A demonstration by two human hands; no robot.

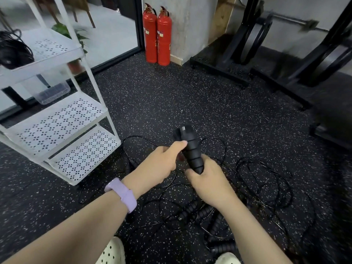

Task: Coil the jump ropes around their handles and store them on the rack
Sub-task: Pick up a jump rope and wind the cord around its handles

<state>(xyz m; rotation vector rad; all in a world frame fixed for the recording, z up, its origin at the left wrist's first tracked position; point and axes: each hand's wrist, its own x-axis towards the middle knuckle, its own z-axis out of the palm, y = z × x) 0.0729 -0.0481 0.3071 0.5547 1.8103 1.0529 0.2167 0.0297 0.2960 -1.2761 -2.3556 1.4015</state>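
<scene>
I hold a pair of black ribbed jump-rope handles [190, 147] upright above the floor. My left hand [163, 159] grips them from the left, thumb pressed on the upper part. My right hand [207, 180] grips their lower end. Thin black rope [266, 180] lies in loose tangled loops on the speckled floor below and to the right. More black handles [198, 210] lie among the loops near my feet. The white perforated rack [62, 119] stands at the left, and a coiled black rope bundle [13, 48] sits on its top shelf.
Two red fire extinguishers [157, 35] stand against the far wall. Black weight racks with plates [253, 35] fill the back right. A clear plastic box [51, 93] and a potted plant [76, 39] sit behind the rack. My light shoes [114, 250] show at the bottom.
</scene>
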